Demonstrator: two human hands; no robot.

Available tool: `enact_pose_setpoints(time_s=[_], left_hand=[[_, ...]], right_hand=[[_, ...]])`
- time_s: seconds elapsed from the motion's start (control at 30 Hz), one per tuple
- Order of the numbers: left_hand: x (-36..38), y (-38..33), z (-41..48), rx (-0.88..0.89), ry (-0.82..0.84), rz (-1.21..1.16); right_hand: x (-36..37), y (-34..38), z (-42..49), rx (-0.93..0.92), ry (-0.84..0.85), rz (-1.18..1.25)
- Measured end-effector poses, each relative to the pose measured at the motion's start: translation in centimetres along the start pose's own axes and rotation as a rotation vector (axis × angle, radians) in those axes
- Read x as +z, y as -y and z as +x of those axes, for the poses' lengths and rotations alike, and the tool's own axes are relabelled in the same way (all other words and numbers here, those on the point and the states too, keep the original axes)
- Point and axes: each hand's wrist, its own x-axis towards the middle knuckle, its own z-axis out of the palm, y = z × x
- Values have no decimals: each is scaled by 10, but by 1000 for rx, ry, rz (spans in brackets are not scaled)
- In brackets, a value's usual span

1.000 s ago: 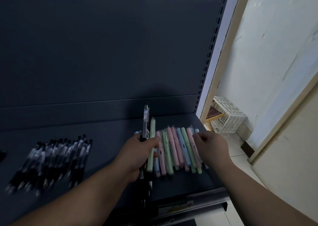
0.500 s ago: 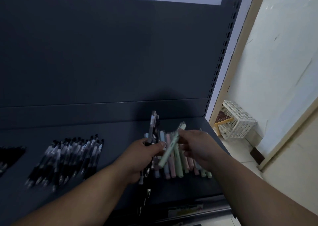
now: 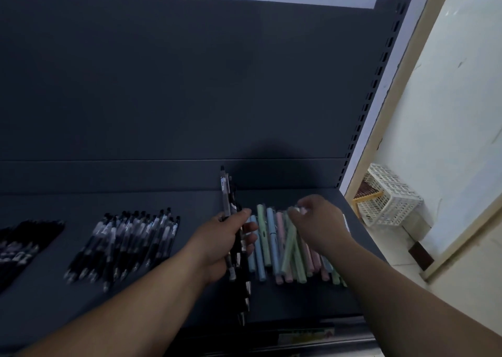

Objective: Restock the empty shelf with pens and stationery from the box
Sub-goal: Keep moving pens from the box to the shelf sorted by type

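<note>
**Two hands at the shelf [image 3: 190, 288]**

Gripping a bunch of black pens [image 3: 226, 193] in the left hand [image 3: 217, 245]. Curled right hand [image 3: 323, 223] over the pastel pens [image 3: 267, 242] at 3 o'clock, can't tell if pinching any. Row of black pens [image 3: 127, 242] at 9 o'clock.

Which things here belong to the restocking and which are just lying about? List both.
Job: shelf; black pens in rows; pastel pens; dark pen bundle gripped by left hand; right hand at the pastel pens.
Lying about: white basket on the floor.
</note>
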Motion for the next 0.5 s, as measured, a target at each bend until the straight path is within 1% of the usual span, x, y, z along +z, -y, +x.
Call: enact_pose_setpoints(time_s=[0.03, 0.07, 0.17, 0.2, 0.23, 0.27, 0.33, 0.5], left_hand=[[0, -1, 0, 19, -3, -42], [0, -3, 0, 47, -10, -84], [-3, -12, 0, 140, -54, -237], [-4, -15, 0, 162, -60, -274], [-4, -18, 0, 180, -63, -298], [-6, -20, -1, 196, -69, -316], [-10, -24, -3, 215, -87, -348], [-22, -27, -6, 222, -132, -389]], right_hand=[[1, 7, -9, -46, 29, 81], [4, 15, -20, -66, 140, 184], [14, 33, -52, 11, 632, 491], [16, 36, -59, 31, 749, 559], [19, 38, -62, 45, 825, 633], [21, 39, -63, 59, 857, 699], [22, 43, -62, 79, 846, 768], [24, 47, -57, 22, 818, 722]])
